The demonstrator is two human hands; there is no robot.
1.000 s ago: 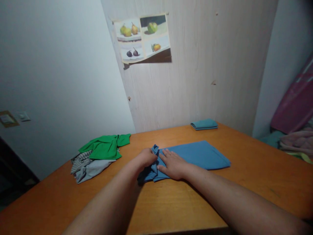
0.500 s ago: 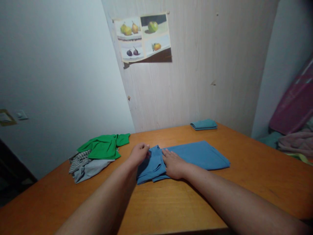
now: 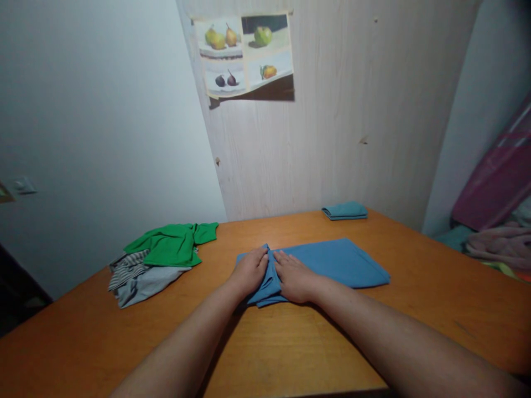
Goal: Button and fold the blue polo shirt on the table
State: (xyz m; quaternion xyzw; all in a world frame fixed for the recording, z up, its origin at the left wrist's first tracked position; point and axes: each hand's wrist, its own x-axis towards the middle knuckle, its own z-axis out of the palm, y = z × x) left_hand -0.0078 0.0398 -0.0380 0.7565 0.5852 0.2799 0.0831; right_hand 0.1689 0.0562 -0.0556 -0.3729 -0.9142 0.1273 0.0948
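Observation:
A blue garment [image 3: 332, 262] lies spread along the middle of the orange wooden table [image 3: 435, 298]. My left hand [image 3: 250, 271] rests flat on its left end with fingers stretched out. My right hand [image 3: 293, 276] lies flat beside it, fingers spread, pressing the same end of the cloth. A small ridge of blue fabric stands between the two hands.
A folded teal cloth [image 3: 345, 210] sits at the table's far edge by the wall. A green shirt [image 3: 172, 246] lies over striped and grey clothes [image 3: 136, 276] at the left. Pink bedding [image 3: 498, 243] shows at the right. A fruit poster [image 3: 244, 52] hangs above.
My left hand let go of the bunched blue fabric, moved out to the left, then came back flat onto the cloth's end. My right hand stayed pressed in place.

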